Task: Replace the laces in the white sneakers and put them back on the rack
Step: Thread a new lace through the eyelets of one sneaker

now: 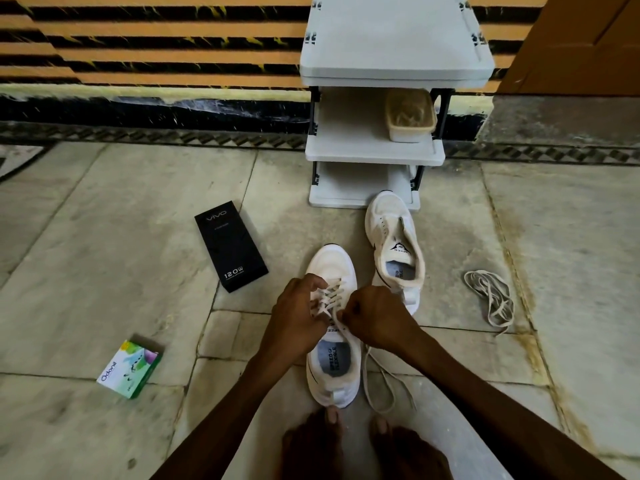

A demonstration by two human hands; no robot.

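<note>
Down on the stone floor (104, 220), right in front of two bare feet (311, 445): the near white sneaker (332, 375), toe pointing away toward the rack (374, 154). Curled over the eyelets, the left hand (298, 306), pinching the cream lace (330, 294) at the left side of the tongue. Opposite, the right hand (372, 315), fingers closed tight on the same lace at the right side. Criss-crossed through the upper rows, with a loose length trailing past the heel on the right and onto the floor. Just beyond and to the right, the second sneaker (394, 244), unlaced (tongue open, eyelets bare), toe at the foot of the rack. Farther right, well apart from both shoes, a tangled loose lace (491, 296). Up on the rack's middle shelf, a pale tub (410, 114). Off to the left, a black box (230, 245) lying flat and, nearer, a green-and-white packet (130, 368).
</note>
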